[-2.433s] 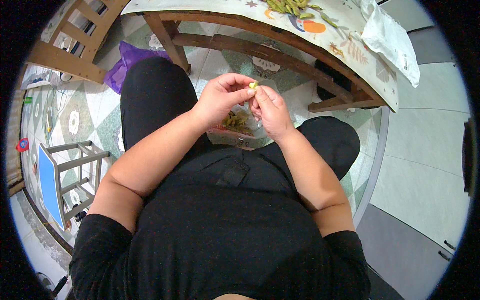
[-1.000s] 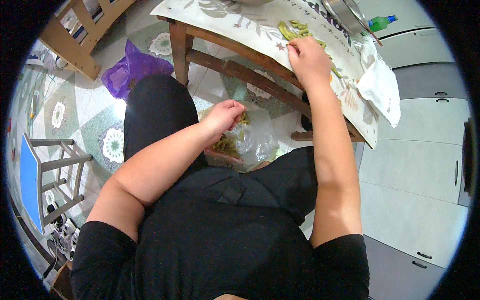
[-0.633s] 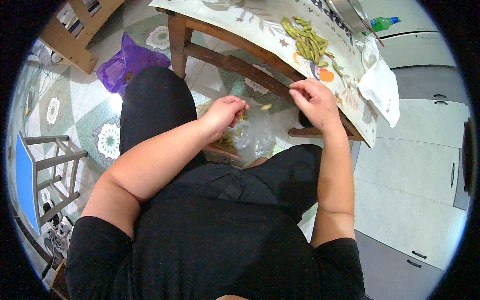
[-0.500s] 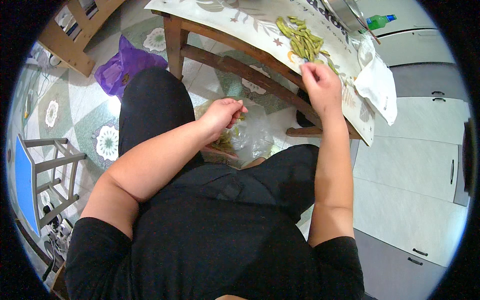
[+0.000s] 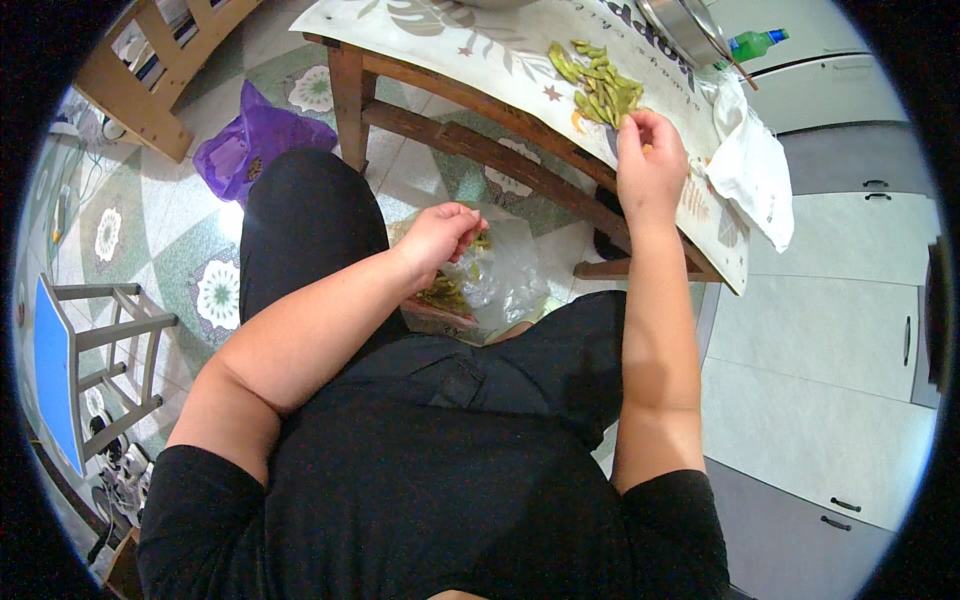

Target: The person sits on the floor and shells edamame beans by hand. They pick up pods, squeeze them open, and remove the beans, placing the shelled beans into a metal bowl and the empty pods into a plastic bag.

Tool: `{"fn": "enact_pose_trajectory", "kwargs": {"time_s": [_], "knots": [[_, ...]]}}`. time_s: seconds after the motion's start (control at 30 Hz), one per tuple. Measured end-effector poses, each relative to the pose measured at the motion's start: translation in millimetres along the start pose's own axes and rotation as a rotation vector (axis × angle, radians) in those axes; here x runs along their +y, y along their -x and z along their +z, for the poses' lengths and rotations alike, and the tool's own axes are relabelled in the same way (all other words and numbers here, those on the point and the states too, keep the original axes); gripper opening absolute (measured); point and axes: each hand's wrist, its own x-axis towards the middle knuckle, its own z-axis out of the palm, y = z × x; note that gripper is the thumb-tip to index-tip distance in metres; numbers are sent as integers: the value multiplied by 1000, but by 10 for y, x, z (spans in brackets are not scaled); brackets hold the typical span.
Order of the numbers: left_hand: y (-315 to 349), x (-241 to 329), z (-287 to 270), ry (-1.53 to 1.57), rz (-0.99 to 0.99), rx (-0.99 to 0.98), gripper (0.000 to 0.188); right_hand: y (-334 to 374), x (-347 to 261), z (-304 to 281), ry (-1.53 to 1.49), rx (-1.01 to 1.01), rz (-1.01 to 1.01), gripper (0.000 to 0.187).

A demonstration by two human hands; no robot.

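Note:
Green bean pods lie in a loose heap on the patterned tablecloth. At the heap's near edge is my right hand, its thumb and fingers closed together; whatever is between them is hidden. My left hand hovers over a clear plastic bag on the floor between my legs. Its fingers are pinched, and I cannot make out what they hold. More pods or plant scraps show inside the bag, partly covered by my left hand and forearm.
A metal pot, a green bottle and a white plastic bag are at the table's far right. On the floor sit a purple bag and a blue-topped stool. Pale cabinets line the right side.
My right hand has shifted slightly right and away from me, its fingertips now against the heap's edge. My left hand stays in nearly the same place over the clear bag.

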Motion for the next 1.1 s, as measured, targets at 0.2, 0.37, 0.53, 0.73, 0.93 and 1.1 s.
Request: {"fn": "enact_pose_trajectory", "kwargs": {"time_s": [0.2,0.37,0.53,0.73,0.93,1.1], "knots": [[195,200,211,12,208,-166,19,838,-189,-110,-965,-540,691,9],[114,24,163,-118,227,-84,15,1422,-146,156,-1004,-633,790,10],[90,17,194,-209,194,-7,11,1485,-44,190,-1101,-563,810,15],[81,-71,222,-11,66,-64,12,1593,-3,254,-1257,-489,769,17],[118,-206,259,-273,122,-124,10,1572,124,308,-1357,-446,1055,24],[104,-138,285,-225,214,-58,15,1537,159,228,-1400,-488,1031,45]]}}
